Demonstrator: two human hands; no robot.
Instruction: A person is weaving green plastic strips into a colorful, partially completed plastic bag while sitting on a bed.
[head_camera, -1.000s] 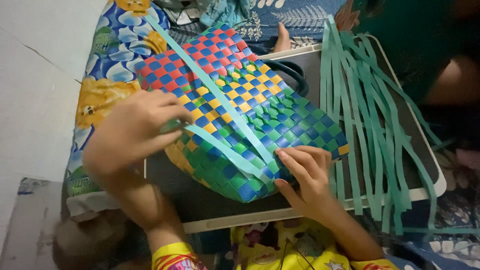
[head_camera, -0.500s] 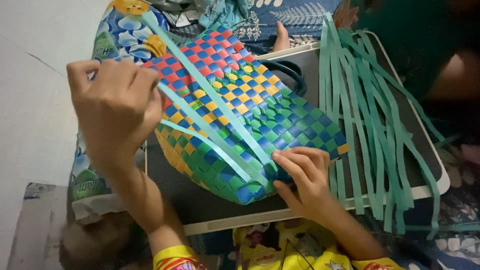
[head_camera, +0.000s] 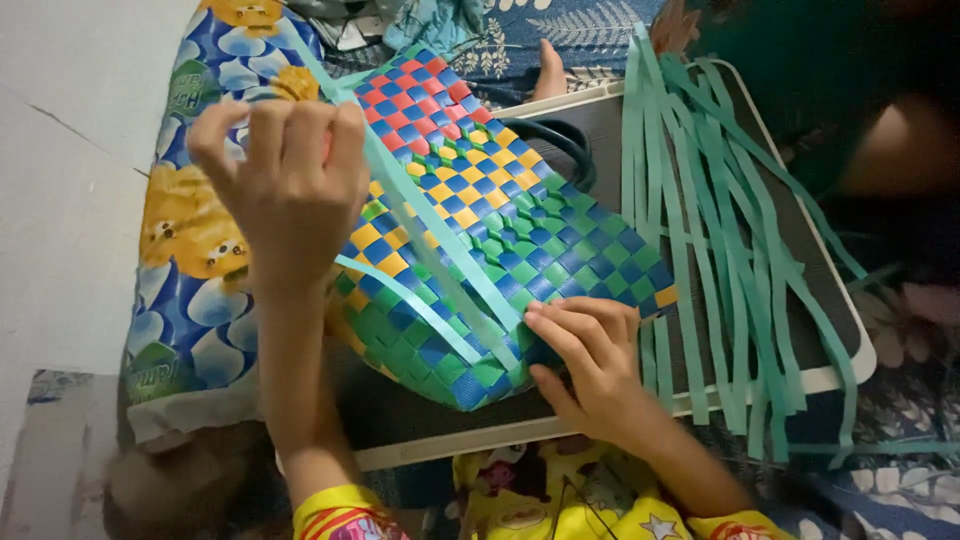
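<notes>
A: What carried the work? 
B: A dark tray-like board with a pale rim and rounded corners, set on patterned fabric.

A: What lay directly on it? 
B: A woven basket of red, yellow, blue and green checks rested tilted across its left part, reaching past the far edge. A bundle of loose green strips was spread over its right part, their ends hanging over the near rim.

Your left hand hides its grip on the teal strips (fingertips curled away); your right hand covers the woven basket's lower corner.
</notes>
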